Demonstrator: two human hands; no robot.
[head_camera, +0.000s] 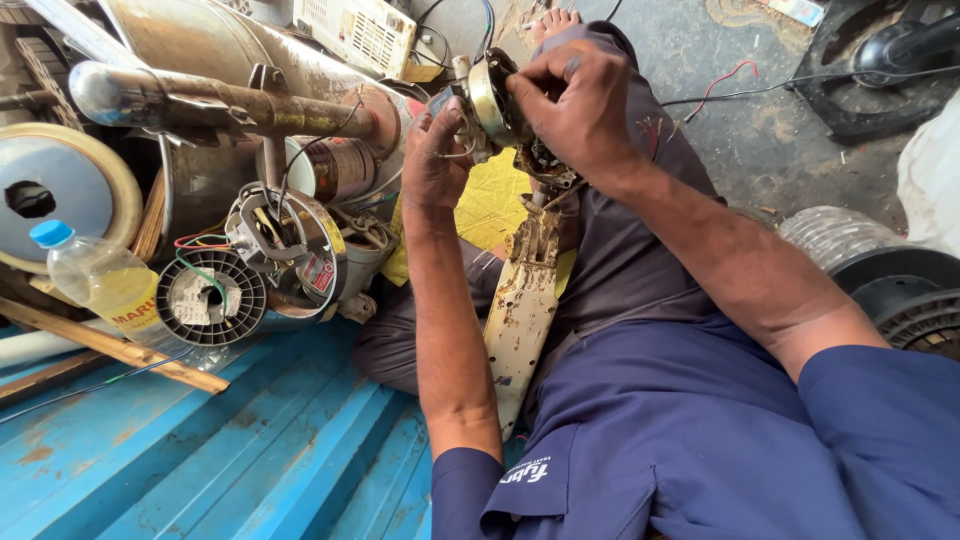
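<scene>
A small round fan motor (492, 100) with a metal rim and dirty windings sits at the top of a cream, rust-stained stand neck (520, 310) that lies across my lap. My right hand (575, 105) grips the motor from the right, fingers curled over its rim. My left hand (435, 155) holds the motor's left side, thumb and fingers on its edge near thin wires. I sit cross-legged in dark blue clothes.
Left of me stand rusty metal cylinders (230, 60), a wire spool (212, 298), another motor (290, 245) and a plastic bottle (105, 285) on a blue corrugated sheet (250, 450). Black fan parts (915, 300) and clear tubing (825, 235) lie at right. A red wire (725, 80) crosses the concrete floor.
</scene>
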